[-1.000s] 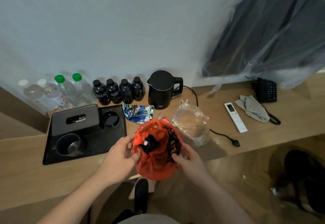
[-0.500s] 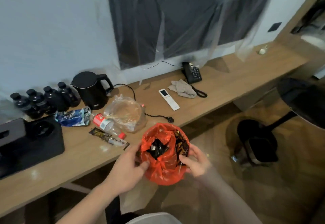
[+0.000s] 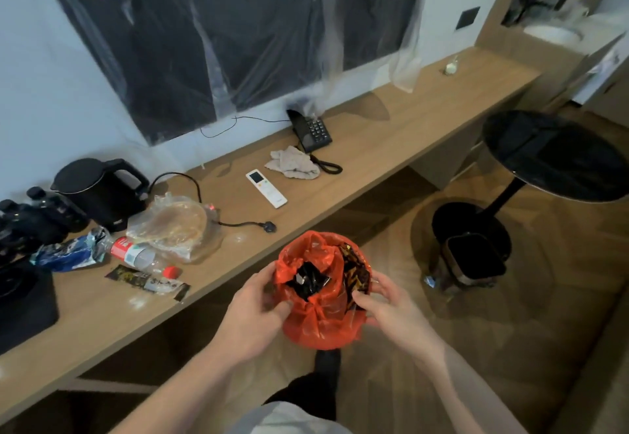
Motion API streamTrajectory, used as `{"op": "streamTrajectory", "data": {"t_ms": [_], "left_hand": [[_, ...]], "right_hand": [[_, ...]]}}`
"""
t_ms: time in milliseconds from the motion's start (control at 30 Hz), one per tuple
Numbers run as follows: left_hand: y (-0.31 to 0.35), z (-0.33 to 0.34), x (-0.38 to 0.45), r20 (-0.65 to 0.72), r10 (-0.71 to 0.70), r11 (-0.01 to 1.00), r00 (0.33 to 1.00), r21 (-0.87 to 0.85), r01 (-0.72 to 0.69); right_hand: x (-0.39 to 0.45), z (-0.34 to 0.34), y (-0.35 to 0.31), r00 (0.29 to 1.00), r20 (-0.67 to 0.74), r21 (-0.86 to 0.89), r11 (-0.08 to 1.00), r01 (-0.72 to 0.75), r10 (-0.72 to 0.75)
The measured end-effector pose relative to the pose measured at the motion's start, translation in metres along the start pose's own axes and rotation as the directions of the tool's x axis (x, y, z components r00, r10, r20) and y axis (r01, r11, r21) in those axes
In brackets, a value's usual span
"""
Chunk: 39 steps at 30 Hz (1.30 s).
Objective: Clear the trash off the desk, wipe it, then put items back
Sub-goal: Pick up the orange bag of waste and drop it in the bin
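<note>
Partly cut off at the far left edge, a black tray [image 3: 23, 304] and a cluster of dark bottles [image 3: 30, 219] sat on the wooden bench [image 3: 391, 147], blurred so that their labels could not be read. Beside them stood a black kettle [image 3: 98, 188], its cord [image 3: 238, 224] running to a loose plug. In front of it lay the trash: a crumpled blue wrapper [image 3: 64, 253], a plastic bottle [image 3: 143, 258] on its side with a red cap, a clear plastic bag [image 3: 177, 226] whose contents were hard to make out, and a dark flat wrapper [image 3: 149, 284] near the bench's front edge. Further right lay a white remote [image 3: 266, 188], a grey cloth [image 3: 294, 164] touching the cord of a black telephone [image 3: 311, 130], and a small pale object [image 3: 451, 66] too small to identify. Behind, a dark panel on the wall was veiled in clear plastic sheeting [image 3: 238, 42].

Off the bench edge, over the floor, an orange bag [image 3: 320, 318] was held up with its mouth open, dark wrappers inside. The left hand [image 3: 255, 311] gripped the bag's left rim, thumb curled over the plastic. The right hand [image 3: 388, 304] pinched the right rim, fingers bent around it. The bag's bottom hid part of a dark shoe below.

On the floor at right stood a black bin [image 3: 473, 260] beside the base of a round black table [image 3: 558, 158]
</note>
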<state>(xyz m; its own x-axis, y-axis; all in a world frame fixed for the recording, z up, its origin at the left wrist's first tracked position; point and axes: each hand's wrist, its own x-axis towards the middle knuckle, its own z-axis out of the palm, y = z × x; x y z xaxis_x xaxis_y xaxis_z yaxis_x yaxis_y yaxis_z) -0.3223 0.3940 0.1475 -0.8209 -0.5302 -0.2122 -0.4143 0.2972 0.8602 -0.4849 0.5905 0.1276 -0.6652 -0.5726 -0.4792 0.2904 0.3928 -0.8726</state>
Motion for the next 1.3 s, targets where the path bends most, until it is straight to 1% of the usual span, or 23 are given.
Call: {"op": "streamTrajectory", "data": {"t_ms": [67, 200, 300, 400, 467, 633, 833, 967, 1067, 1167, 1300], "left_hand": [[0.012, 0.013, 0.017, 0.007, 0.011, 1.000, 1.000, 0.011, -0.011], [0.035, 0.049, 0.062, 0.036, -0.020, 1.000, 0.999, 0.008, 0.020], [0.059, 0.085, 0.102, 0.072, -0.024, 1.000, 0.997, 0.004, 0.024], [0.085, 0.119, 0.138, 0.101, -0.037, 0.999, 0.994, -0.030, 0.041], [0.100, 0.141, 0.161, 0.124, -0.038, 0.998, 0.992, -0.035, 0.042], [0.140, 0.195, 0.212, 0.233, -0.028, 1.000, 0.972, 0.007, 0.027], [0.184, 0.254, 0.249, 0.317, -0.020, 0.998, 0.948, 0.065, -0.001], [0.206, 0.298, 0.269, 0.274, -0.077, 0.991, 0.959, 0.124, 0.044], [0.218, 0.333, 0.272, 0.198, -0.121, 0.986, 0.973, 0.135, 0.095], [0.230, 0.377, 0.267, 0.142, -0.185, 0.981, 0.973, 0.091, 0.173], [0.252, 0.428, 0.255, 0.073, -0.299, 0.954, 0.951, 0.033, 0.297]], "right_hand": [[0.008, -0.020, -0.003, 0.999, -0.013, -0.007, 1.000, 0.029, -0.029], [0.030, -0.071, -0.007, 0.998, -0.043, -0.013, 0.999, 0.046, -0.047], [0.048, -0.116, -0.012, 0.994, -0.109, -0.040, 0.999, 0.018, -0.023], [0.067, -0.163, -0.014, 0.992, -0.126, -0.047, 0.999, -0.010, 0.004], [0.078, -0.194, -0.019, 0.989, -0.146, -0.019, 1.000, -0.016, 0.013], [0.094, -0.264, -0.022, 0.976, -0.215, 0.031, 0.999, -0.022, 0.028], [0.108, -0.337, -0.016, 0.962, -0.263, 0.126, 0.991, -0.035, 0.067], [0.128, -0.387, -0.007, 0.968, -0.228, 0.146, 0.987, -0.075, 0.107], [0.142, -0.425, 0.002, 0.982, -0.164, 0.102, 0.991, -0.082, 0.099], [0.155, -0.474, 0.006, 0.993, -0.086, 0.083, 0.994, -0.070, 0.077], [0.173, -0.527, 0.006, 0.996, 0.022, 0.027, 0.996, -0.091, 0.090]]}}
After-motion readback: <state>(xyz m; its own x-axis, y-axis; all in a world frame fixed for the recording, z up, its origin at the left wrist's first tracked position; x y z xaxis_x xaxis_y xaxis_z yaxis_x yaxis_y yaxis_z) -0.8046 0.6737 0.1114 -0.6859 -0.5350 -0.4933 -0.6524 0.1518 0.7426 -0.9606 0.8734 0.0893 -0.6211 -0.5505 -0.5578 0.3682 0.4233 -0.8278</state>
